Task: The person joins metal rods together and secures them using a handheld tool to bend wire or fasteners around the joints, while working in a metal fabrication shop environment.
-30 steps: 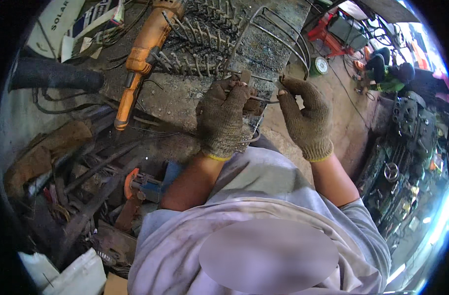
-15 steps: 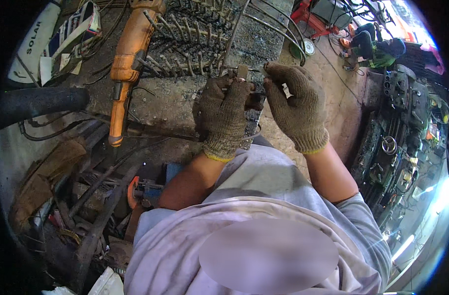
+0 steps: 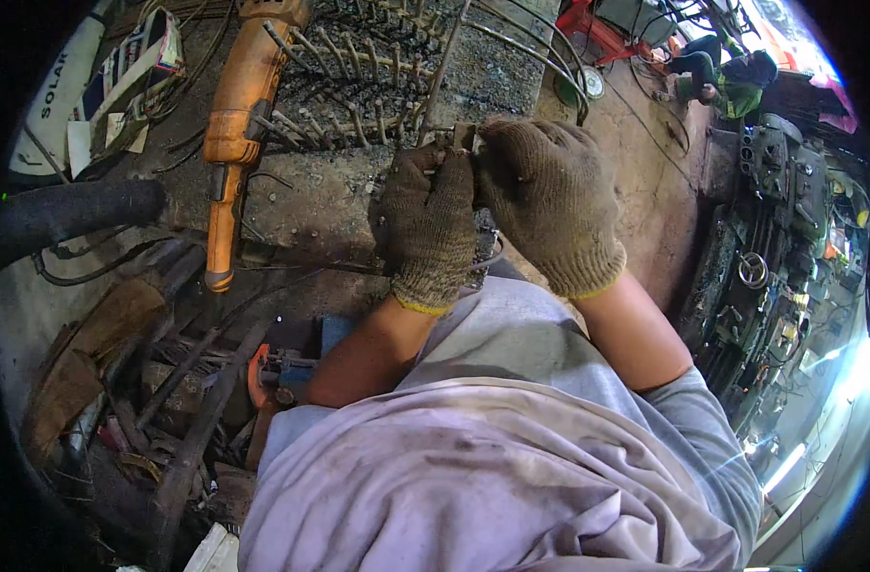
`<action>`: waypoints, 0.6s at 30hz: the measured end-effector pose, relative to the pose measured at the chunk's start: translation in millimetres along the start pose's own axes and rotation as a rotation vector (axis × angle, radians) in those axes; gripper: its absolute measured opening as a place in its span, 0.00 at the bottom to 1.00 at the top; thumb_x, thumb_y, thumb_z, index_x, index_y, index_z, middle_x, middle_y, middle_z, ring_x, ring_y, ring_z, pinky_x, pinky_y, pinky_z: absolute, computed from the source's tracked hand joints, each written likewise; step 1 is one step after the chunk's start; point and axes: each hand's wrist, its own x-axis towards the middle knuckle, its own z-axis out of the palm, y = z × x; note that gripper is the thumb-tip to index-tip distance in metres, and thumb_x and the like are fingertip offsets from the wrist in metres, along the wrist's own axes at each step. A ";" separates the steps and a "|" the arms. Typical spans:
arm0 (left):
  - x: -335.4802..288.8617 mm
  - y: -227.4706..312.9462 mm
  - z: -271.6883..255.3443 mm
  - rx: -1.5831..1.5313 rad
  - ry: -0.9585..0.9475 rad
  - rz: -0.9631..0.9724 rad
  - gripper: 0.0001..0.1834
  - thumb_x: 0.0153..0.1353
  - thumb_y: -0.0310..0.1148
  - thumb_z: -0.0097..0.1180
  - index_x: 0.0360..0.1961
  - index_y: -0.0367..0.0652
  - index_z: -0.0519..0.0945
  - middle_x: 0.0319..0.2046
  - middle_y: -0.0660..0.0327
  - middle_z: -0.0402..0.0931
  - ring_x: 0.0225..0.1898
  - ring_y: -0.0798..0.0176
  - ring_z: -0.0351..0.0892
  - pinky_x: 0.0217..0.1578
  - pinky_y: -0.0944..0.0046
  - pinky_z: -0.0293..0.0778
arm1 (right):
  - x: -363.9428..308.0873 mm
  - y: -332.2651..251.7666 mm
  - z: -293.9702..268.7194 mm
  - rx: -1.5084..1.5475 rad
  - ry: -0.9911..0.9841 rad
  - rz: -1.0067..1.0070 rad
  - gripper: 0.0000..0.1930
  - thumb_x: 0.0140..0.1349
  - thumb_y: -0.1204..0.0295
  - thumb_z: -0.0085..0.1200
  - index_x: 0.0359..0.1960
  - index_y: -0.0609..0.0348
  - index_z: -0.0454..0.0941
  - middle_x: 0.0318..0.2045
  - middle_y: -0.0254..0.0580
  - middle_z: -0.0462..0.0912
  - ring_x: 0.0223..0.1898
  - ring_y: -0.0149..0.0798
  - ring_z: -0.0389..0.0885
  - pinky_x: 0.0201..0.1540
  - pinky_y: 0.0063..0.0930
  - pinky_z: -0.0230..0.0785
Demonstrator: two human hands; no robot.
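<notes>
Both my hands wear brown knit work gloves with yellow cuff edges. My left hand (image 3: 424, 214) is closed, its thumb and fingers pinching a small flat brownish metal piece (image 3: 465, 136) at the bench's near right edge. My right hand (image 3: 554, 205) is curled against the right side of that piece, with its fingertips folded in. What the right fingers grip is hidden behind the glove. Just beyond my hands, rows of short metal pegs (image 3: 354, 122) stand up from bars on the worn bench (image 3: 311, 205).
An orange power tool (image 3: 233, 133) lies left on the bench. A thick black hose (image 3: 82, 212) comes in from the left. Scrap metal (image 3: 182, 419) and an orange clamp (image 3: 258, 374) sit lower left. Right stands a lathe-like machine (image 3: 773, 181); a person (image 3: 730, 81) crouches at the far right.
My right hand has moved left and closed in on the metal piece; its thumb and fingers were apart before. My left hand stays nearly in place.
</notes>
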 end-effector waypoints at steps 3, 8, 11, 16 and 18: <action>5.0 -10.4 1.6 -0.041 -0.003 -0.024 0.12 0.69 0.35 0.59 0.40 0.35 0.82 0.31 0.59 0.83 0.29 0.70 0.80 0.29 0.66 0.77 | 0.5 -4.7 -0.9 -0.015 -0.011 -0.009 0.11 0.59 0.66 0.64 0.43 0.53 0.85 0.36 0.46 0.87 0.40 0.52 0.85 0.47 0.45 0.75; 2.7 -10.5 3.4 -0.109 0.022 -0.017 0.11 0.69 0.35 0.60 0.39 0.37 0.81 0.33 0.59 0.83 0.29 0.68 0.81 0.32 0.66 0.77 | 0.2 -5.5 -2.0 -0.019 0.010 -0.001 0.11 0.59 0.66 0.63 0.41 0.53 0.85 0.35 0.46 0.87 0.39 0.53 0.85 0.46 0.46 0.76; -2.2 -6.4 2.0 -0.223 -0.029 -0.057 0.10 0.69 0.36 0.60 0.38 0.38 0.81 0.32 0.61 0.83 0.29 0.69 0.81 0.31 0.68 0.77 | -2.8 -0.4 -19.4 0.077 -0.162 0.043 0.08 0.57 0.65 0.61 0.36 0.52 0.83 0.32 0.46 0.85 0.38 0.54 0.83 0.43 0.47 0.75; -12.8 -10.5 8.0 -0.396 -0.233 -0.055 0.12 0.70 0.38 0.59 0.36 0.39 0.81 0.28 0.62 0.83 0.26 0.72 0.82 0.27 0.70 0.76 | -17.6 20.6 -24.4 0.094 0.059 0.149 0.10 0.58 0.67 0.60 0.40 0.53 0.85 0.33 0.48 0.86 0.37 0.56 0.83 0.43 0.48 0.75; -13.7 -5.5 11.8 -0.333 -0.230 -0.031 0.12 0.71 0.38 0.59 0.36 0.39 0.80 0.27 0.62 0.83 0.25 0.72 0.81 0.26 0.70 0.75 | -21.1 24.7 -20.4 0.075 0.051 0.164 0.10 0.58 0.68 0.60 0.40 0.54 0.85 0.33 0.48 0.86 0.37 0.55 0.84 0.42 0.48 0.75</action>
